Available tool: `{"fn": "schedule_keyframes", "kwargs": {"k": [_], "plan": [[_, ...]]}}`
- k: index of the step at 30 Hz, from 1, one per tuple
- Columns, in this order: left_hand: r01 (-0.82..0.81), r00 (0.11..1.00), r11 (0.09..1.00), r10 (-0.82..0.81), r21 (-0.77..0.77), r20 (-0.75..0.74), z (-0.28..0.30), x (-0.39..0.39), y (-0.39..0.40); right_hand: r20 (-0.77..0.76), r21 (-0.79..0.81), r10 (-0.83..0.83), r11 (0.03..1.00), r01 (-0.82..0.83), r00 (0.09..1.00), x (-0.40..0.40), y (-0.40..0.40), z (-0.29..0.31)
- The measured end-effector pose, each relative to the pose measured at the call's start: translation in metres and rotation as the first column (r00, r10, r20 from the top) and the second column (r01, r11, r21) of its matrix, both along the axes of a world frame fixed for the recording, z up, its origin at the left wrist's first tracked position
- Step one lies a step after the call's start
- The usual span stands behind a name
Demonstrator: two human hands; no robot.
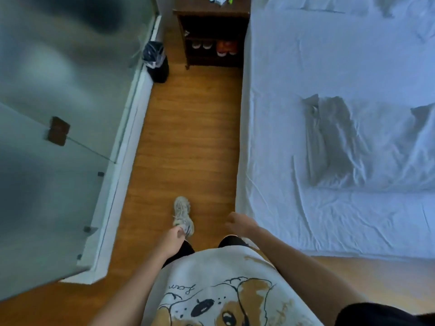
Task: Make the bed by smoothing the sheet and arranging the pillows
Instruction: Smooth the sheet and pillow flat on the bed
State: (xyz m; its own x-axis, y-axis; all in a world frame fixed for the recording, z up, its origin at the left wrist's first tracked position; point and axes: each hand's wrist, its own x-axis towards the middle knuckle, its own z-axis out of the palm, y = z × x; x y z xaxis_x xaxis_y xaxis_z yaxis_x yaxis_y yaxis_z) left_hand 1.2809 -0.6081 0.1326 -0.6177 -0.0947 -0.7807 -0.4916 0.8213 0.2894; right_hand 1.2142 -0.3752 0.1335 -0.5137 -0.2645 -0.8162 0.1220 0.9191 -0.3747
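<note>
The bed fills the right side, covered by a white sheet (pixel 306 67) with creases near its foot. One white pillow (pixel 367 147) lies on the sheet towards the foot of the bed, and part of another pillow (pixel 386 5) shows at the top right edge. My left hand (pixel 170 241) hangs in front of me over the wooden floor, fingers loosely curled, holding nothing. My right hand (pixel 237 223) is beside the bed's corner, fingers curled and empty, not touching the sheet.
A narrow strip of wooden floor (pixel 188 137) runs between the bed and a frosted glass wall (pixel 58 114). A dark wooden nightstand (pixel 211 31) with shoes on its shelf stands at the far end, with a black bin (pixel 156 62) next to it. My sneaker (pixel 182 215) is on the floor.
</note>
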Motion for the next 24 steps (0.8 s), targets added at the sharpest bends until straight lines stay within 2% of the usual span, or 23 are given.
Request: {"fn": "schedule_keyframes", "kwargs": {"k": [4, 10, 12, 17, 24], "plan": [[0.246, 0.969, 0.969, -0.247, -0.031, -0.008, -0.013, -0.101, -0.04, -0.038, 0.023, -0.208, 0.978, 0.208, 0.978, -0.06, -0.032, -0.006], [0.601, 0.798, 0.796, -0.603, -0.066, -0.009, -0.011, -0.243, -0.083, -0.058, -0.005, -0.48, 0.877, 0.481, 0.875, -0.143, -0.078, 0.005], [0.653, 0.756, 0.753, -0.655, -0.088, 0.008, -0.007, -0.284, -0.09, -0.057, -0.02, -0.543, 0.84, 0.543, 0.838, -0.165, -0.085, 0.01], [0.687, 0.726, 0.724, -0.687, -0.056, 0.017, -0.013, -0.369, -0.079, -0.059, -0.007, -0.663, 0.748, 0.664, 0.746, -0.218, -0.074, 0.003], [0.807, 0.587, 0.582, -0.809, -0.097, 0.034, -0.024, -0.479, -0.014, -0.035, 0.017, -0.771, 0.636, 0.772, 0.636, -0.29, -0.029, -0.019]]}}
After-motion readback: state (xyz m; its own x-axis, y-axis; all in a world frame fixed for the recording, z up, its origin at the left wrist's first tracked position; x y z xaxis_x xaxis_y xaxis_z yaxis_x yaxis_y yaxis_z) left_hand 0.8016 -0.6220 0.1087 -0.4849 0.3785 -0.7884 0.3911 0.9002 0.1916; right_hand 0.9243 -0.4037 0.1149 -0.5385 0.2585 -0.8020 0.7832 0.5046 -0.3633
